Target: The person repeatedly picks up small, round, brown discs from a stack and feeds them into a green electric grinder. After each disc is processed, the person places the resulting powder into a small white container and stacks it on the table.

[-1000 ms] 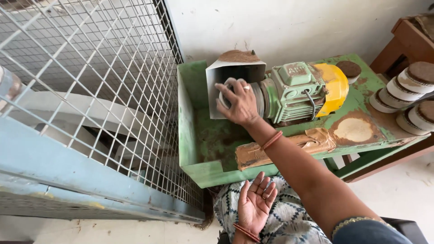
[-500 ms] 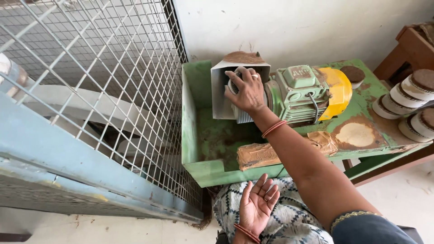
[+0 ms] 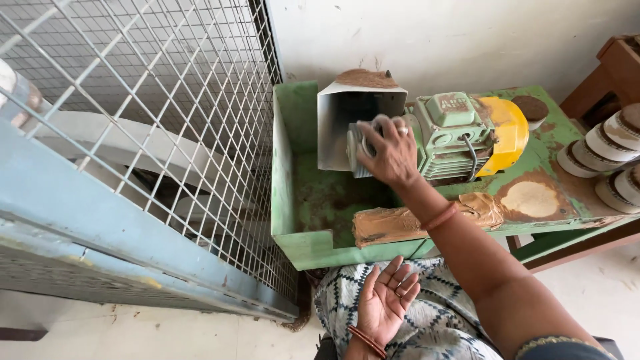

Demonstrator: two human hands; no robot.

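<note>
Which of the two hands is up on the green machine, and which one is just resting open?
The right hand presses a pale round piece against the green motor. The left hand lies palm-up, empty, on the patterned cloth at the lap.

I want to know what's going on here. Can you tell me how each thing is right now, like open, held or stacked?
Right hand: grip closed around a pale round piece, pressed at the motor's front end.
Left hand: open, palm up, empty, resting on the lap.
Green motor: bolted flat on the bench; running or not, cannot tell.
Metal guard: open toward the camera.
Round pieces: stacked at right.
Green bench: smeared with brown dust.
</note>
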